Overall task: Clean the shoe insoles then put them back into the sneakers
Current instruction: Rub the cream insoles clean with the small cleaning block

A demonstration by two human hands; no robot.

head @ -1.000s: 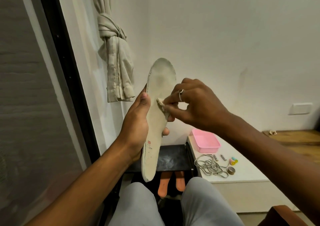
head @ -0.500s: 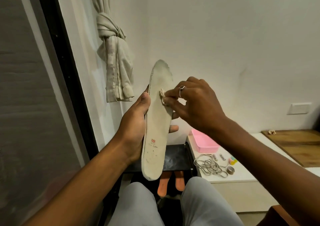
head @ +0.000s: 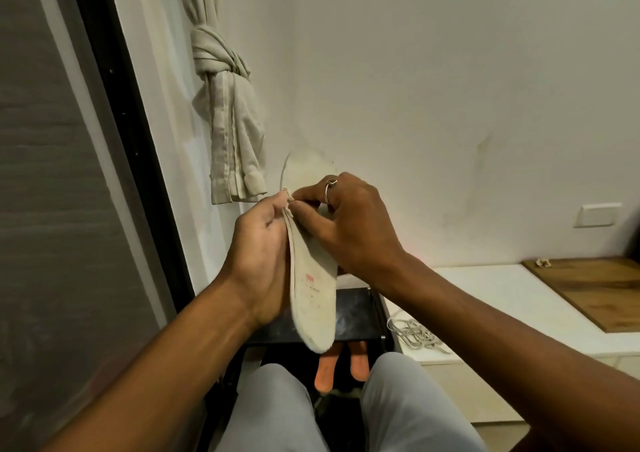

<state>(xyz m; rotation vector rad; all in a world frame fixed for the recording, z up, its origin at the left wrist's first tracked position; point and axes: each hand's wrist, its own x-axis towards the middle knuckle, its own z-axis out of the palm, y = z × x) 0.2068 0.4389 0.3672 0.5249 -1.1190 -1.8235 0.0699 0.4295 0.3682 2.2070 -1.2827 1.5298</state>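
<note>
I hold an off-white shoe insole point(head: 313, 299) upright in front of me, heel end down, with a small red print on it. My left hand point(head: 259, 254) grips its left edge, thumb near the middle. My right hand point(head: 346, 230), with a ring on one finger, pinches a small wad of cloth point(head: 288, 198) against the insole near my left thumb. The insole's toe end is blurred against the wall. Two orange insoles point(head: 341, 365) lie below between my knees. No sneakers are in view.
A white low cabinet point(head: 502, 299) at the right carries a tangle of grey laces point(head: 414, 334) and a wooden board point(head: 595, 289). A black surface point(head: 356, 313) sits under the insole. A knotted curtain point(head: 228, 119) hangs at the left by the dark window frame.
The view has tilted and both hands with the insole sit lower and closer. My right hand with the cloth wad has moved to the insole's left edge by my left thumb.
</note>
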